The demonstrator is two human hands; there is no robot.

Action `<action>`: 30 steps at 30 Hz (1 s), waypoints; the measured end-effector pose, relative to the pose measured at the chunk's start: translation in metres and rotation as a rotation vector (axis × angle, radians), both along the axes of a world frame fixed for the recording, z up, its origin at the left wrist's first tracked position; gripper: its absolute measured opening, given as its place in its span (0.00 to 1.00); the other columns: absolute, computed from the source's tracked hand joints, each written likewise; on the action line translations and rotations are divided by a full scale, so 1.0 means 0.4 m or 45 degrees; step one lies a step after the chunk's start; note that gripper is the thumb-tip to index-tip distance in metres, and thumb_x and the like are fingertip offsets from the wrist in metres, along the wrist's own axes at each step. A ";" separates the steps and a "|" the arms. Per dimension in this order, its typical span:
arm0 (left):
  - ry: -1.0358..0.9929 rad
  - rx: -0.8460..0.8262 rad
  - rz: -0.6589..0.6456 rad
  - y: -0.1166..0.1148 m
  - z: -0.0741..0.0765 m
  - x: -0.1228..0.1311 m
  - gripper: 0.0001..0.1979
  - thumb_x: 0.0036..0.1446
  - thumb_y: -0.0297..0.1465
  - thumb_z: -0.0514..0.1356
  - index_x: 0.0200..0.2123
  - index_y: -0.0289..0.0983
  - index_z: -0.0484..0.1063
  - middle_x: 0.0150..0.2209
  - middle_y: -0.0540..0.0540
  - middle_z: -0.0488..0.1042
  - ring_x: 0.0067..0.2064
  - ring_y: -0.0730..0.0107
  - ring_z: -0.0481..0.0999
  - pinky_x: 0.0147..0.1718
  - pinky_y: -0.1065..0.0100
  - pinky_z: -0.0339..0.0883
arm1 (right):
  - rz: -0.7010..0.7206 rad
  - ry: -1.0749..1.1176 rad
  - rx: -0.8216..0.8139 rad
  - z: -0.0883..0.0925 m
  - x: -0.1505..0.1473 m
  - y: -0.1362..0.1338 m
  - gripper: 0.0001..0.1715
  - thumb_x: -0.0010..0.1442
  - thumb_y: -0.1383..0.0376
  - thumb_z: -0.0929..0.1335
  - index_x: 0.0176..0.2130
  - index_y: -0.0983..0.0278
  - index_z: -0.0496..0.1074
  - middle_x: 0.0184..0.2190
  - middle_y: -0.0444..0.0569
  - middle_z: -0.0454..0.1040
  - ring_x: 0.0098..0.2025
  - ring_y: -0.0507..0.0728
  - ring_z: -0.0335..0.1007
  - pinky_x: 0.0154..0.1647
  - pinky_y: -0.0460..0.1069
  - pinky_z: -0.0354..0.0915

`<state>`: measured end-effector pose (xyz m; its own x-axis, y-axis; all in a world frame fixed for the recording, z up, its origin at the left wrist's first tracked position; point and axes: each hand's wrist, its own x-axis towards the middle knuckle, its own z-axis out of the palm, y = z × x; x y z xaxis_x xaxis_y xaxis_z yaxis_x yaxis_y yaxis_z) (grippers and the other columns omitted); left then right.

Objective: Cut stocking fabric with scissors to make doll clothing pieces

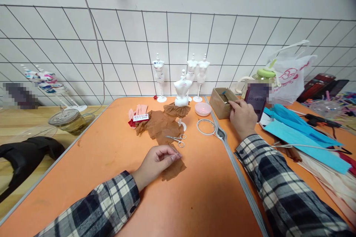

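Observation:
My left hand [157, 162] rests on the orange table [91, 166] with its fingers curled, pinching the edge of a small piece of brown sheer fabric [174, 169]. Just beyond it lie small silver scissors [177, 139] on a larger heap of the same brown fabric [160, 126]. A white miniature mannequin [182, 92] wears a ruffled brown skirt. My right hand [242, 116] is wrapped round a phone [257, 98] propped beside a small cardboard box [221, 102].
Three more white mannequins [191, 70] stand by the grid wall. A pink dish [203, 109], a white ring [205, 126], pink fabric with a label [139, 114], blue sheets [300, 131], a plastic bag [289, 72] and a glass jar [69, 120] surround the work area.

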<state>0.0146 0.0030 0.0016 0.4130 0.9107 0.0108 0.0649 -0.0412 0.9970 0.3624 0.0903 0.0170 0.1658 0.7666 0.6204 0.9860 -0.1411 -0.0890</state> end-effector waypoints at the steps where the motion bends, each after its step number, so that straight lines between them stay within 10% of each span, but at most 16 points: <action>1: -0.001 0.001 -0.001 0.000 -0.001 0.000 0.16 0.51 0.42 0.67 0.27 0.33 0.75 0.33 0.41 0.81 0.35 0.64 0.79 0.36 0.67 0.71 | 0.002 0.016 0.021 0.004 -0.004 -0.002 0.25 0.65 0.66 0.58 0.60 0.62 0.66 0.53 0.57 0.68 0.47 0.64 0.62 0.44 0.54 0.59; 7: -0.100 0.025 -0.066 -0.005 0.001 -0.003 0.14 0.52 0.40 0.67 0.28 0.34 0.75 0.35 0.41 0.81 0.38 0.63 0.78 0.39 0.65 0.70 | 0.238 0.200 0.224 0.010 -0.064 -0.038 0.24 0.65 0.65 0.57 0.58 0.68 0.65 0.47 0.59 0.71 0.50 0.62 0.65 0.52 0.53 0.60; 15: -0.343 -0.176 -0.306 -0.003 -0.001 -0.024 0.10 0.53 0.36 0.66 0.28 0.35 0.76 0.44 0.38 0.80 0.49 0.55 0.76 0.50 0.58 0.64 | 1.265 0.484 -0.075 -0.012 -0.312 -0.253 0.17 0.61 0.66 0.65 0.51 0.60 0.69 0.43 0.51 0.74 0.45 0.58 0.69 0.47 0.53 0.66; 30: -0.275 -0.135 -0.482 -0.004 0.003 -0.011 0.12 0.52 0.39 0.66 0.26 0.34 0.75 0.38 0.41 0.77 0.44 0.56 0.74 0.46 0.59 0.65 | 1.329 0.627 -0.061 -0.031 -0.377 -0.294 0.03 0.60 0.62 0.71 0.35 0.58 0.76 0.41 0.47 0.75 0.42 0.54 0.71 0.42 0.50 0.67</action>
